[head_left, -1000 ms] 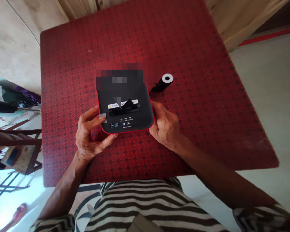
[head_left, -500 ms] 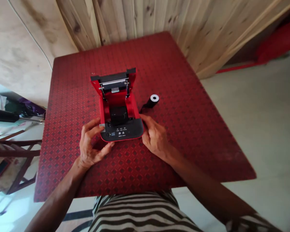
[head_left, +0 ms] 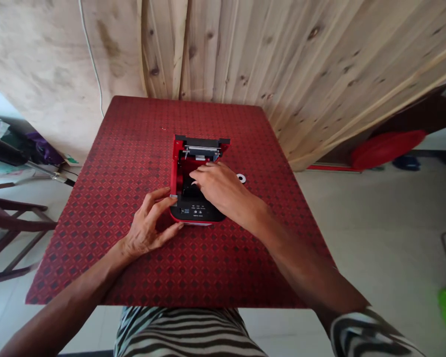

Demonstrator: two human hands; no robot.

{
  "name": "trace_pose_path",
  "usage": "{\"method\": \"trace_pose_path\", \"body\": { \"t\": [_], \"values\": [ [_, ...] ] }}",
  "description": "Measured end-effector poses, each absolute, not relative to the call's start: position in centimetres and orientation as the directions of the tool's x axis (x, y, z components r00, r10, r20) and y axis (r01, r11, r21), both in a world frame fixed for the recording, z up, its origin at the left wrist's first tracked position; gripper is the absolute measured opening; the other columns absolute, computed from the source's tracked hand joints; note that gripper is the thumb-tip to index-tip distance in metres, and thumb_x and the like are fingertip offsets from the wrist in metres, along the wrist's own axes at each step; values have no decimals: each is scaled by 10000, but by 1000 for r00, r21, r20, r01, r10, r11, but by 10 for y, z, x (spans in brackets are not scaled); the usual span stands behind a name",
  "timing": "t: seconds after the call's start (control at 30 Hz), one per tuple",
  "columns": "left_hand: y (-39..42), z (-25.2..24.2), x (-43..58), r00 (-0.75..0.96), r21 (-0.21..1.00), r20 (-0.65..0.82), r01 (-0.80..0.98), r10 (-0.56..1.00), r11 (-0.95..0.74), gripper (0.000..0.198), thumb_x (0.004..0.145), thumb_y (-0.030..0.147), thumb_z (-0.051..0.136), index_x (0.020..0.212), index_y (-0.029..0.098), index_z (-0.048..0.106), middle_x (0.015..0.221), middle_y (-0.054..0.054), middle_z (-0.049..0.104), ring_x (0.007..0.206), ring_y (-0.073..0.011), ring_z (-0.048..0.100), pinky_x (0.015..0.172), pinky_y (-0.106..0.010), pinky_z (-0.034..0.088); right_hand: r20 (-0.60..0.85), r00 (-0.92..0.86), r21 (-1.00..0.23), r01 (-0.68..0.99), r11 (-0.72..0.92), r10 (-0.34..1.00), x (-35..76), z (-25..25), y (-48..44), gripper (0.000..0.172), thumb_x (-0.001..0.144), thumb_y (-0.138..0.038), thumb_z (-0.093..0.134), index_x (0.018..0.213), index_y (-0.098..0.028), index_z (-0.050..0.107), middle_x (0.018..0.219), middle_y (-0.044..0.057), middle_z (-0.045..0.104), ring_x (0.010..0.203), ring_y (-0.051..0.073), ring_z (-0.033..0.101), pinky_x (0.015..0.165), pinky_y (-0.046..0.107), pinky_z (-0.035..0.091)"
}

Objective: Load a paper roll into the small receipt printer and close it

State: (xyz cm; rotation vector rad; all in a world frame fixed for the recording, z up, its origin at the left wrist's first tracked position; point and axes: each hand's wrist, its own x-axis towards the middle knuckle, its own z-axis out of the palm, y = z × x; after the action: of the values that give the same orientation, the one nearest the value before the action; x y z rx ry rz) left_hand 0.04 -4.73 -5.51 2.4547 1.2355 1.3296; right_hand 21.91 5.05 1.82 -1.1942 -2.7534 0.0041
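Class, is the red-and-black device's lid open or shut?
Open: the lid stands raised at the far end, exposing the red interior where the right hand reaches.

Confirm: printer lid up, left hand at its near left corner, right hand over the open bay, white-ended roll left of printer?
Wrong side: the head view shows the white-ended roll right of the red-and-black printer. Rest holds: lid up, left hand at its near left corner, right hand over the open bay.
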Motion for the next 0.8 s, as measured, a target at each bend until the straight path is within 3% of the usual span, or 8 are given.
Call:
{"method": "trace_pose_path", "body": {
  "t": [0.13,0.27,0.47,0.57,0.67,0.73,0.8],
  "values": [
    [-47,-56,1,297,415,670,610,680,-675,610,960,397,764,1488,241,502,1393,-160,650,1268,-269,699,1007,-431,675,-30,-680,8,733,681,732,203,22,61,149,957,-80,666,1020,-125,793,998,162,830,930,297,795,838,440,593],
    [-47,-56,1,294,422,663,612,688,-669,616,960,405,765,1493,241,502,1394,-156,656,1264,-263,703,1008,-418,674,-168,-669,0,734,679,724,200,33,62,116,950,-104,708,1017,-123,800,1028,173,827,935,299,794,751,391,577],
    [-48,-56,0,308,415,656,616,689,-670,607,969,410,759,1486,221,503,1412,-166,643,1295,-267,688,1029,-422,667,-111,-652,-23,756,654,750,207,48,49,184,1006,-219,671,1131,-126,769,1148,164,812,1056,305,765,834,385,563],
    [-47,-56,0,307,416,656,615,690,-670,595,966,402,766,1472,213,516,1408,-166,641,1292,-262,686,1034,-419,666,-18,-623,-51,782,621,782,216,55,37,182,1010,-227,651,1119,-139,768,1116,150,815,1035,296,768,856,387,572],
    [-47,-55,0,305,417,659,613,688,-671,596,965,404,769,1474,219,521,1395,-159,643,1285,-256,687,1036,-414,665,211,-589,-210,752,625,780,236,64,22,136,983,-215,677,1071,-163,766,1054,109,819,975,265,770,859,381,584],
    [-47,-55,-1,309,417,661,606,684,-677,591,982,435,741,1484,217,519,1395,-164,641,1292,-260,684,1041,-418,662,366,-540,-407,640,652,758,256,70,9,144,944,-227,740,1085,-197,756,1055,62,823,936,225,766,866,362,591],
    [-47,-55,-1,309,423,660,600,684,-679,595,992,451,723,1495,211,516,1405,-171,638,1307,-266,677,1052,-422,656,424,-483,-603,482,636,766,276,71,-7,226,903,-254,804,1122,-248,746,1061,19,823,918,201,761,875,355,597]
  ]
}}
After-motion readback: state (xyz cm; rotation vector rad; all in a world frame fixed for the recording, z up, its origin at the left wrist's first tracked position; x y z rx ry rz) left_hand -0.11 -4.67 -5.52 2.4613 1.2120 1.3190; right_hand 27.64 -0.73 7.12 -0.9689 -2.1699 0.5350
